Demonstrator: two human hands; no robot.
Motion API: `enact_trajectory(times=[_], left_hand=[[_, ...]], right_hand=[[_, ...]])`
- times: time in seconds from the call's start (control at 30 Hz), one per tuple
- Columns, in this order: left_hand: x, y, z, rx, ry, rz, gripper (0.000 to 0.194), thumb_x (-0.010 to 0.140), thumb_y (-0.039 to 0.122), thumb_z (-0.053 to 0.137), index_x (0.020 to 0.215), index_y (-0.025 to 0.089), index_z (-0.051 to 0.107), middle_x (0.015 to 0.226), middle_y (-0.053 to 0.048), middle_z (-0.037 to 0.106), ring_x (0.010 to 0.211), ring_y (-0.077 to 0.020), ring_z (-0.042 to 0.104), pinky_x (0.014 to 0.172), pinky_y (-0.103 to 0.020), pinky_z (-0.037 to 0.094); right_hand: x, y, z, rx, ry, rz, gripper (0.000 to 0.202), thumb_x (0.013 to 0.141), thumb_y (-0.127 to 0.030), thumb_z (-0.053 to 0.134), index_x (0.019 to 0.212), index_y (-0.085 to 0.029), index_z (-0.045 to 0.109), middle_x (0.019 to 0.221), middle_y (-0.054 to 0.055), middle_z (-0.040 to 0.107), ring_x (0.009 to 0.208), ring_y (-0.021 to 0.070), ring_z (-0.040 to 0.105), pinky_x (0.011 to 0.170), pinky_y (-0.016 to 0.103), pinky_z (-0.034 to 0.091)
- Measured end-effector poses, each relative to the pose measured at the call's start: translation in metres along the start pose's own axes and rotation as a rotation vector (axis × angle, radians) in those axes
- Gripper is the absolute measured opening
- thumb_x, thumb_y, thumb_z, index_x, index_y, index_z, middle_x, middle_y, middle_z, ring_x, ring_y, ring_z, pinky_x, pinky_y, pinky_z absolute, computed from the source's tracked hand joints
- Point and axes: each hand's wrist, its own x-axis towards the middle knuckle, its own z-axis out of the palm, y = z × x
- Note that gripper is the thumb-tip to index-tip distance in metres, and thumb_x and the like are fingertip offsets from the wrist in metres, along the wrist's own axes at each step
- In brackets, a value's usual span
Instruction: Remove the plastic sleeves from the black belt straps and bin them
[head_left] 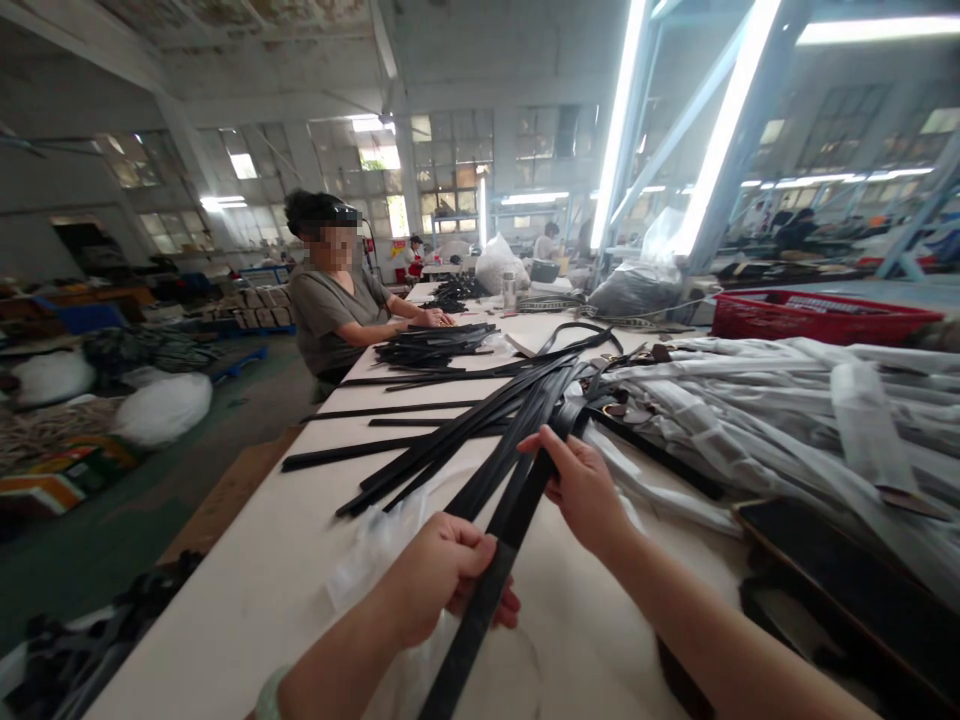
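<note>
A long flat black strap [517,505], like a belt strip, runs between my two hands over the pale table. My left hand [457,575] pinches it low down, thumb on top and fingers beneath, and its lower end leaves the bottom of the view. Farther up, my right hand [574,475] grips the same strap between thumb and fingers. Beyond the hands, a loose bundle of black straps [480,410] fans out to the left, partly looping back at the top. Clear plastic film [382,540] lies under and beside my left hand.
White-wrapped strips [735,400] are heaped at right, near a red crate [825,315]. A dark, board-like object [840,570] lies at lower right. Across the table [247,580], a co-worker [334,290] handles items beside a stack of black strips [439,345]. Filled plastic bags [637,290] stand behind.
</note>
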Motion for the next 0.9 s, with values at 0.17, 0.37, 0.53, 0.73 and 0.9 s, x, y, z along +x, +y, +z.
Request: enact_trajectory(times=[0.17,0.37,0.53,0.73,0.9], left_hand=[[0.003,0.001,-0.006,-0.042,0.058,0.064,0.044,0.064,0.051,0.070,0.071,0.008,0.065,0.071,-0.015,0.071,0.061,-0.0228,0.068,0.055,-0.028,0.050],[0.002,-0.001,-0.009,0.098,-0.055,-0.012,0.045,0.066,0.054,0.068,0.068,0.009,0.063,0.071,-0.016,0.071,0.061,-0.0246,0.069,0.047,-0.023,0.045],[0.003,0.005,-0.011,0.053,0.066,0.056,0.045,0.064,0.052,0.070,0.075,0.009,0.064,0.072,-0.015,0.072,0.063,-0.0241,0.069,0.054,-0.027,0.049],[0.003,0.004,-0.011,0.113,-0.002,-0.003,0.048,0.061,0.057,0.071,0.068,0.010,0.062,0.069,-0.015,0.071,0.059,-0.0240,0.068,0.051,-0.027,0.048],[0.006,0.002,-0.009,0.124,0.038,0.032,0.050,0.060,0.058,0.071,0.069,0.010,0.063,0.069,-0.014,0.071,0.061,-0.0241,0.068,0.052,-0.027,0.049]], right_hand=[[-0.016,0.013,0.014,-0.139,-0.333,0.070,0.048,0.076,-0.059,0.065,0.087,-0.012,0.069,0.045,-0.007,0.034,0.039,0.0058,0.028,0.035,0.019,0.015],[0.004,-0.004,-0.004,0.278,-0.135,0.091,0.035,0.071,-0.045,0.074,0.081,-0.013,0.067,0.048,-0.010,0.027,0.041,0.0032,0.015,0.035,0.017,0.008],[-0.011,0.008,0.006,0.029,-0.352,0.131,0.030,0.071,-0.040,0.074,0.067,-0.011,0.065,0.041,-0.008,0.035,0.036,0.0032,0.024,0.034,0.019,0.011],[-0.007,0.009,0.008,0.195,-0.242,0.165,0.032,0.067,-0.041,0.076,0.077,-0.012,0.066,0.043,-0.011,0.029,0.038,0.0026,0.018,0.035,0.018,0.009],[-0.002,0.005,0.000,0.068,-0.252,0.072,0.030,0.071,-0.043,0.071,0.069,-0.014,0.063,0.042,-0.009,0.034,0.036,0.0036,0.023,0.034,0.018,0.012]])
